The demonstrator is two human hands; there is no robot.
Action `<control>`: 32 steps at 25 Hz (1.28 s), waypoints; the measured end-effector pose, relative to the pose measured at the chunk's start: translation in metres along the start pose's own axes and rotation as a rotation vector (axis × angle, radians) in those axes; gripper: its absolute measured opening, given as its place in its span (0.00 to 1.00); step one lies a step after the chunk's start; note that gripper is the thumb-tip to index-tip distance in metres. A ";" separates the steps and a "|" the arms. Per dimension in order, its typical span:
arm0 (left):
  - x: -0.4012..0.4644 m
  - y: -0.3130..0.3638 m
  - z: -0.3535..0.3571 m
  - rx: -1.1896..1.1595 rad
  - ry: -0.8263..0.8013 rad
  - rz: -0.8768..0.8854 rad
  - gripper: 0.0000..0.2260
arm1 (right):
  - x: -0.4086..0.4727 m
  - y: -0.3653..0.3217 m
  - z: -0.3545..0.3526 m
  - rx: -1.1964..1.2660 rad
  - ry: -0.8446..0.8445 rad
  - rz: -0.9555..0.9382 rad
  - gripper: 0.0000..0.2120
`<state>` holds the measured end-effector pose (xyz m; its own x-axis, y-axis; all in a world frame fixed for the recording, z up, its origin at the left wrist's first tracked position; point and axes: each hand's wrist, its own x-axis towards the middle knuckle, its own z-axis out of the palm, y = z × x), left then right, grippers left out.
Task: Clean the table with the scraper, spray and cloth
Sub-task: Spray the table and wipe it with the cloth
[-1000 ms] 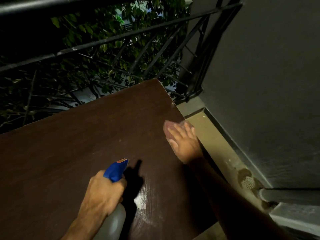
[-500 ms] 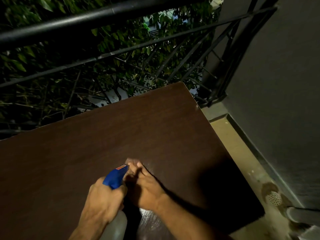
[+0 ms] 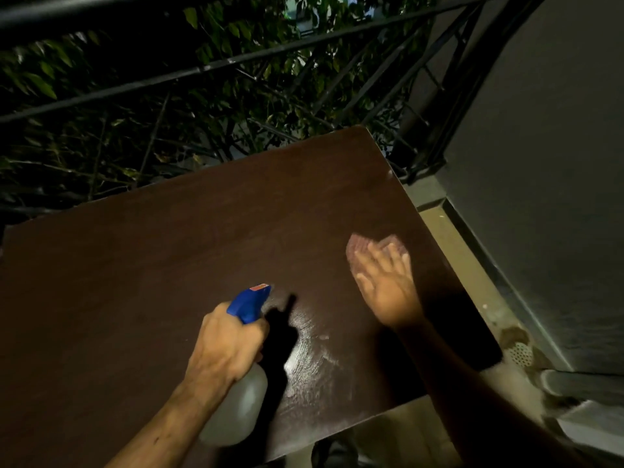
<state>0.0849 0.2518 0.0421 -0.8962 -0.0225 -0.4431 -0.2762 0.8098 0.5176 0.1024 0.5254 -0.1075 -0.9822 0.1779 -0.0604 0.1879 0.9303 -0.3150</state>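
Observation:
A dark brown wooden table [image 3: 162, 265] fills the middle of the view. My left hand [image 3: 226, 346] grips a clear spray bottle [image 3: 236, 410] with a blue trigger head, its nozzle pointing across the tabletop. My right hand [image 3: 385, 285] lies flat, fingers spread, pressing a pinkish cloth [image 3: 361, 246] onto the table near its right edge. The cloth shows only beyond my fingertips. A wet, shiny patch [image 3: 314, 363] glistens between my two hands. No scraper is in view.
A black metal railing [image 3: 236, 62] runs behind the table, with leafy branches beyond it. A grey wall [image 3: 540, 197] stands close on the right, above a narrow floor strip with a round drain [image 3: 520, 352] and a pipe [image 3: 580, 383].
My right hand has swept the cloth from beside the spray nozzle out to the right edge of the table. The left hand with the bottle has stayed in place.

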 end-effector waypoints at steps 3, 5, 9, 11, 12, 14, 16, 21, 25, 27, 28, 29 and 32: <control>-0.011 -0.028 -0.008 -0.037 -0.047 -0.042 0.05 | -0.064 -0.059 0.028 -0.037 -0.058 -0.260 0.23; -0.019 -0.053 -0.019 -0.035 -0.045 -0.079 0.06 | -0.092 -0.086 0.039 -0.128 -0.161 -0.438 0.23; -0.026 -0.110 -0.052 -0.094 0.030 -0.135 0.03 | -0.070 -0.087 0.039 -0.163 -0.166 -0.491 0.24; -0.029 -0.142 -0.078 -0.108 0.100 -0.153 0.10 | -0.030 -0.104 0.037 -0.091 -0.172 -0.310 0.27; -0.030 -0.160 -0.090 -0.103 0.116 -0.167 0.18 | -0.009 -0.121 0.041 -0.084 -0.157 -0.255 0.27; -0.035 -0.189 -0.109 -0.141 0.178 -0.235 0.19 | 0.022 -0.167 0.054 -0.095 -0.114 -0.212 0.28; -0.041 -0.213 -0.122 -0.196 0.242 -0.333 0.11 | 0.031 -0.222 0.069 -0.086 -0.101 -0.235 0.28; -0.062 -0.264 -0.144 -0.278 0.333 -0.463 0.07 | -0.055 -0.327 0.125 -0.074 -0.180 -0.719 0.24; -0.079 -0.296 -0.146 -0.318 0.353 -0.567 0.06 | -0.154 -0.343 0.148 -0.036 -0.239 -1.175 0.20; -0.088 -0.311 -0.144 -0.356 0.376 -0.600 0.06 | -0.159 -0.364 0.147 0.012 -0.195 -1.241 0.19; -0.091 -0.319 -0.142 -0.378 0.380 -0.605 0.08 | -0.154 -0.385 0.148 0.047 -0.186 -1.224 0.19; -0.093 -0.326 -0.143 -0.410 0.392 -0.607 0.10 | -0.147 -0.408 0.152 0.080 -0.207 -1.200 0.18; -0.104 -0.350 -0.144 -0.504 0.452 -0.672 0.13 | -0.124 -0.487 0.176 -0.019 -0.372 -1.203 0.21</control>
<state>0.2245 -0.1140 0.0125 -0.5155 -0.7015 -0.4922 -0.8049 0.1992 0.5590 0.1333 -0.0059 -0.1137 -0.4715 -0.8818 -0.0089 -0.8269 0.4456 -0.3430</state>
